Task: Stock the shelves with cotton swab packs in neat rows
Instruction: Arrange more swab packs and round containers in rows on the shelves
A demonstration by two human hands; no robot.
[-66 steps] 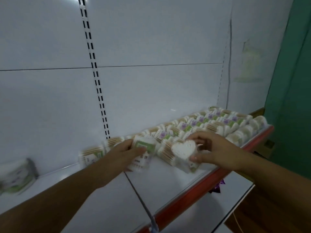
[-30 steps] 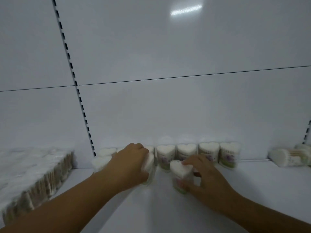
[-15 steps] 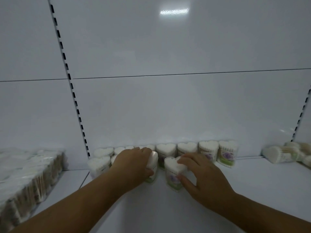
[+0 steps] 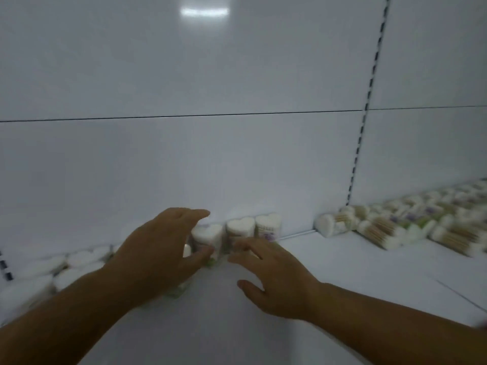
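Observation:
Heart-topped cotton swab packs stand in a row on the white shelf (image 4: 355, 275) against the back wall: one (image 4: 207, 237) just beyond my left hand, then two more (image 4: 240, 229) (image 4: 268, 225) to its right. My left hand (image 4: 163, 248) arches over the front packs, with its fingers stretched above that nearest pack and its thumb by the pack's base. My right hand (image 4: 274, 275) lies flat and spread on the shelf, its fingertips close to the middle pack, and it holds nothing. More upright packs (image 4: 76, 262) continue to the left, blurred.
Swab packs lying on their sides (image 4: 390, 230) fill the shelf's right end in rows. A slotted upright (image 4: 367, 111) runs down the white back panel (image 4: 210, 154) at the right. Bare shelf stretches from my right hand to those packs.
The view has swung right. Both hands have loosened from the packs they were holding, and the right hand now lies spread on the shelf. The pack from the right hand stands in the row.

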